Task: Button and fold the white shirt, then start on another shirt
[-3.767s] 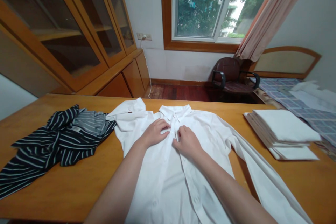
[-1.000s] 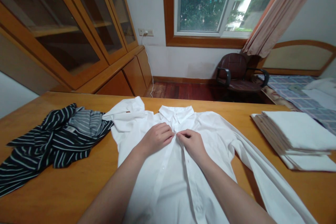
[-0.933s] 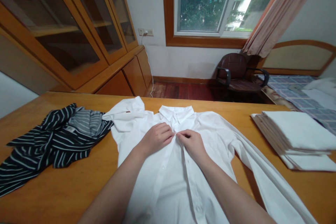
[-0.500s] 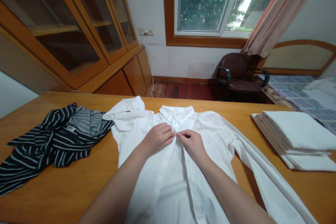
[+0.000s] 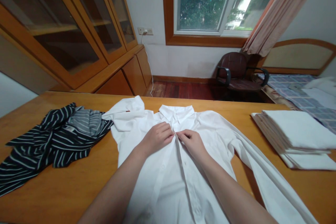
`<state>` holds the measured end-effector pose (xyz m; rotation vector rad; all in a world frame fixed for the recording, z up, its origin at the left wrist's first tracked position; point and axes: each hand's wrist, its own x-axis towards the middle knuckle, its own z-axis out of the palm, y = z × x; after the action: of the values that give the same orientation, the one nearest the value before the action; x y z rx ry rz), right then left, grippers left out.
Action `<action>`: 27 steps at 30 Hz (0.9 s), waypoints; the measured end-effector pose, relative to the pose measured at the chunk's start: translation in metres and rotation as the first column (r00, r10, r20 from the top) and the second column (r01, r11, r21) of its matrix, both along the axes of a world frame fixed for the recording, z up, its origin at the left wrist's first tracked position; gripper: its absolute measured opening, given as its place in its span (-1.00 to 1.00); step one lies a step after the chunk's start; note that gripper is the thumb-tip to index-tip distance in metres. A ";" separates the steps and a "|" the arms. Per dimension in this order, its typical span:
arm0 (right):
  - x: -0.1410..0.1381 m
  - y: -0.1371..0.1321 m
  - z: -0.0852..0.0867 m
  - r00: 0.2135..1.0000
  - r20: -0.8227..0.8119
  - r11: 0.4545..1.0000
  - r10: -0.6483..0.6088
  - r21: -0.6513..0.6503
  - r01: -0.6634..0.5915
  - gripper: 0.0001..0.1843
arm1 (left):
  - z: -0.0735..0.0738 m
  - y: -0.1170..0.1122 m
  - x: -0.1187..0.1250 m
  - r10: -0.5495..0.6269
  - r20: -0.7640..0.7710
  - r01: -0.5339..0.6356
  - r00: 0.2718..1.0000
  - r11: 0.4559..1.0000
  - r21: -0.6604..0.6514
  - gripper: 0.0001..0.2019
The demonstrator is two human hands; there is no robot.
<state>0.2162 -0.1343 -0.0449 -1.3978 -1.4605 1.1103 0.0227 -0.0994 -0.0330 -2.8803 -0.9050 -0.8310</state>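
A white button-up shirt (image 5: 147,185) lies spread on the wooden table (image 5: 99,185), its collar (image 5: 177,112) pointing away from me. My left hand (image 5: 159,136) and my right hand (image 5: 193,143) meet at the front placket just below the collar. Each pinches an edge of the shirt front, fingertips nearly touching. Whatever button sits between them is hidden by the fingers. Below my hands the two front edges lie apart, with a button showing on the left edge and buttonholes on the right one. One sleeve is bunched at the upper left; the other stretches toward the lower right.
A crumpled black-and-white striped garment (image 5: 70,147) lies at the left, touching the shirt's bunched sleeve. To the right is a stack of folded white cloth (image 5: 301,129). Beyond the table stand a glass-door cabinet (image 5: 105,52), an armchair (image 5: 236,71) and a bed (image 5: 301,87).
Both hands keep their pinch at the placket with barely any movement. The right front edge below them has shifted slightly to the left.
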 end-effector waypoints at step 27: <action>-0.001 -0.002 0.004 0.999 -0.047 1.000 0.013 0.001 -0.013 -0.74 | -0.011 0.004 -0.007 -0.034 0.043 0.040 0.998 0.989 -0.141 -0.82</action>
<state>0.2156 -0.1367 -0.0409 -1.3549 -1.4387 1.1434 0.0154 -0.0955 -0.0436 -3.0205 -0.9550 -0.8654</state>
